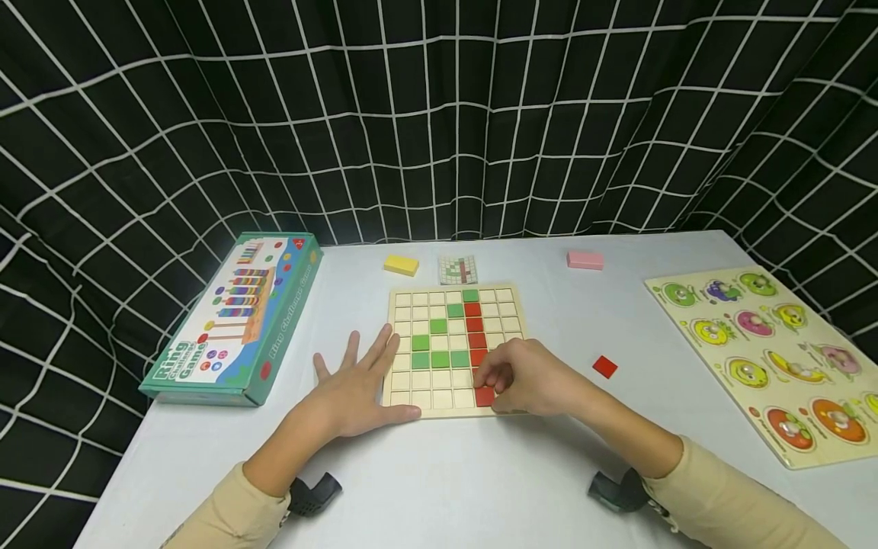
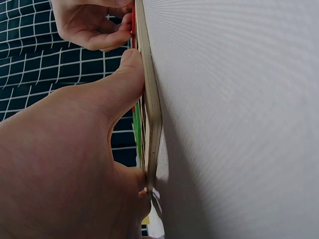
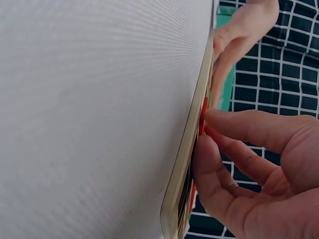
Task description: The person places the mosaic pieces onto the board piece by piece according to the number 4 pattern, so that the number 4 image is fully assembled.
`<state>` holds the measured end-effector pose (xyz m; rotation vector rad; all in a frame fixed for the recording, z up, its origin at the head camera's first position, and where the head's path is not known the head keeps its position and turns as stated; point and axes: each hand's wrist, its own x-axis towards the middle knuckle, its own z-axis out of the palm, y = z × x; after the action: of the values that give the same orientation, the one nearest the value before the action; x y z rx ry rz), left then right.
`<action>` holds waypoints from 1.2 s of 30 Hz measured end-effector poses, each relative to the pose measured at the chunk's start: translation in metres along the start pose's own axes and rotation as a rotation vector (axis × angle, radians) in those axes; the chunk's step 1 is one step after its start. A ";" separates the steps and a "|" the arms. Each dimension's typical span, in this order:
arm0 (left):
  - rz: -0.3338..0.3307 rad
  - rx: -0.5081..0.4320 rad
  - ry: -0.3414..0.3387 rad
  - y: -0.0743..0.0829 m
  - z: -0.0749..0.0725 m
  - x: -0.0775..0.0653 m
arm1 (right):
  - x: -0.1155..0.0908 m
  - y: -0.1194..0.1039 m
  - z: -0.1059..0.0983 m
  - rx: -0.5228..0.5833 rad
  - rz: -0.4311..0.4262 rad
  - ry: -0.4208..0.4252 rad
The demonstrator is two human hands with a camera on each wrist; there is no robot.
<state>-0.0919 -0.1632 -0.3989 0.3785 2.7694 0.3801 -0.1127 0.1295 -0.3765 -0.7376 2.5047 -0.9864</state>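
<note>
A wooden grid board (image 1: 402,398) lies on the table, with a column of red tiles (image 1: 474,324) and several green tiles (image 1: 439,358) in its cells. My left hand (image 1: 353,393) has its fingers spread at the board's left side, the thumb on the near left corner. In the left wrist view that thumb (image 2: 127,74) presses the board's edge. At the near end of the red column, my right hand (image 1: 528,377) pinches a red tile (image 3: 203,115) between thumb and finger, against the board. The right fingers partly cover the cells there.
A loose red tile (image 1: 605,367) lies right of the board. Behind are a small pattern card (image 1: 457,270), a yellow block (image 1: 401,264) and a pink block (image 1: 585,261). A ring game box (image 1: 236,320) stands left; a fruit puzzle board (image 1: 768,358) lies right.
</note>
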 end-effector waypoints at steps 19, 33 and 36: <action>0.002 -0.011 0.002 0.000 0.000 0.000 | -0.012 0.018 -0.019 0.046 -0.010 0.027; 0.002 -0.005 0.002 0.000 0.000 0.000 | -0.037 0.049 -0.047 0.041 0.103 0.115; 0.003 -0.002 0.000 0.000 0.000 0.001 | -0.043 0.055 -0.053 0.025 0.126 0.137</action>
<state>-0.0924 -0.1630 -0.3995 0.3817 2.7688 0.3837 -0.1223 0.2163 -0.3729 -0.5132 2.6133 -1.0531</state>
